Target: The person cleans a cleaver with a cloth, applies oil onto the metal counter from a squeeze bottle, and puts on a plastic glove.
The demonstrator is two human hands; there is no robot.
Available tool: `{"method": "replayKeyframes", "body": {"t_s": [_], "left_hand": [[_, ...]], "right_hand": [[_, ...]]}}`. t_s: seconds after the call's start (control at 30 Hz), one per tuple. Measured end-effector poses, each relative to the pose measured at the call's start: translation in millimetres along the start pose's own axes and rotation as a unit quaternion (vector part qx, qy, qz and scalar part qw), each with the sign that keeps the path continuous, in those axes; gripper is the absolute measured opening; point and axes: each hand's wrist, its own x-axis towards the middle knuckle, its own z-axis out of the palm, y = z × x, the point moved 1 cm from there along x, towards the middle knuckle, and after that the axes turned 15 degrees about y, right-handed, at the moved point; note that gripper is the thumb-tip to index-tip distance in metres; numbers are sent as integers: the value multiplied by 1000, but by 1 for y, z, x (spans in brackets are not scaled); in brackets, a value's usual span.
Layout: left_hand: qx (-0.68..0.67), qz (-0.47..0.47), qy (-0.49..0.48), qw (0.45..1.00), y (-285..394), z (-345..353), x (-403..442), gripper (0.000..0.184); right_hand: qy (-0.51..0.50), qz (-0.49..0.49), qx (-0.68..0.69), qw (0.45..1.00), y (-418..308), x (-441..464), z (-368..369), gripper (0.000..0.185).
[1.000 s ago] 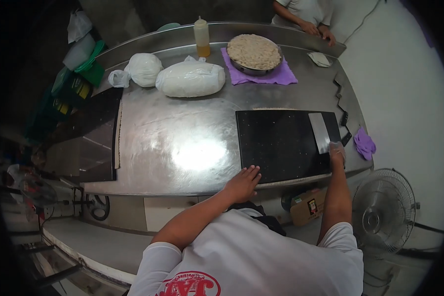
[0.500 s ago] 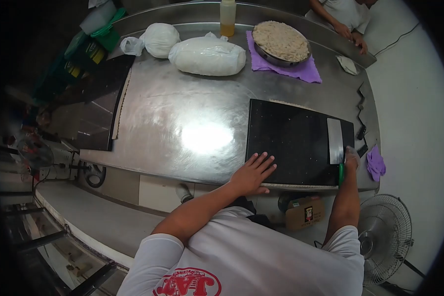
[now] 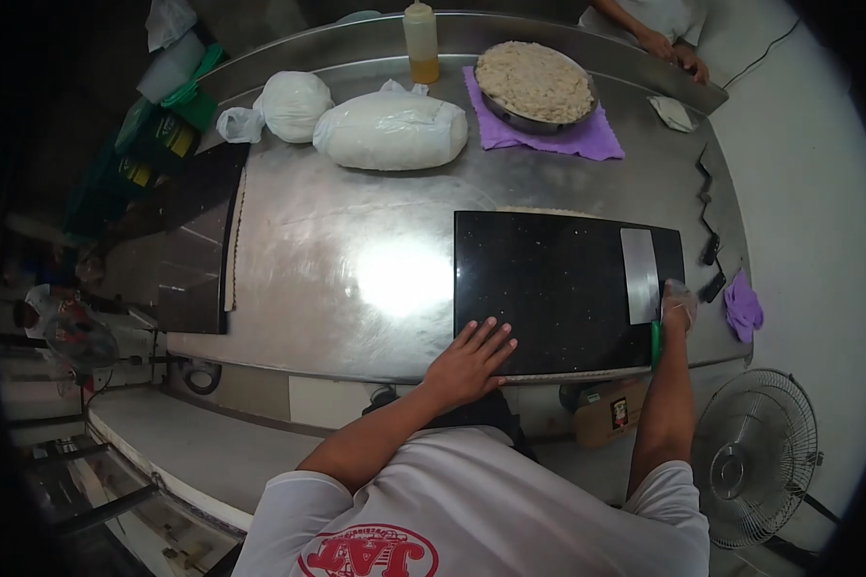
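My left hand (image 3: 471,363) lies flat on the near left corner of a black board (image 3: 548,288), fingers spread and holding nothing. At the board's right end is my right hand (image 3: 678,303), in a clear glove. Its fingers are too small and blurred to tell whether they are open or closed. Just left of it, a broad metal blade (image 3: 640,276) lies flat on the board. A green handle (image 3: 656,343) shows below the blade, beside my right wrist.
Behind are white wrapped bundles (image 3: 392,131), a squeeze bottle (image 3: 420,43) and a full bowl (image 3: 536,85) on a purple cloth (image 3: 597,139). A dark board (image 3: 197,255) is at left, another purple cloth (image 3: 743,306) and a fan (image 3: 755,466) at right. Another person's hands (image 3: 674,53) are beyond the rim.
The view has shifted with my head. The green handle, unseen a second ago, now shows beside my right wrist. My right hand is a little to the right of the blade; my left hand stays on the board.
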Motion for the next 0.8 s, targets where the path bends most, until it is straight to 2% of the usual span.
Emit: {"method": "replayKeyframes", "body": {"t_s": [0.07, 0.13, 0.27, 0.4, 0.67, 0.73, 0.8], "left_hand": [[0, -3, 1, 1000, -8, -3, -8, 68], [2, -13, 4, 1000, -17, -7, -19, 68], [-8, -7, 2, 1000, -31, -19, -34, 67], [-34, -4, 2, 999, -42, -25, -45, 67], [-21, 4, 1, 1000, -58, -29, -60, 68], [-17, 0, 5, 1000, -61, -31, -67, 68], [-21, 13, 9, 1000, -62, -31, -67, 69]], "right_hand": [[-10, 16, -16, 1000, -11, -6, 3, 69], [11, -11, 2, 1000, -19, -16, 0, 78], [1, -35, -7, 999, -27, -29, 5, 79], [-15, -19, -28, 999, -34, -42, 0, 79], [-3, -26, -39, 999, -34, -53, 9, 80], [6, -5, -41, 999, -24, -54, 20, 79], [12, -26, -42, 999, -8, -40, 39, 79]]}}
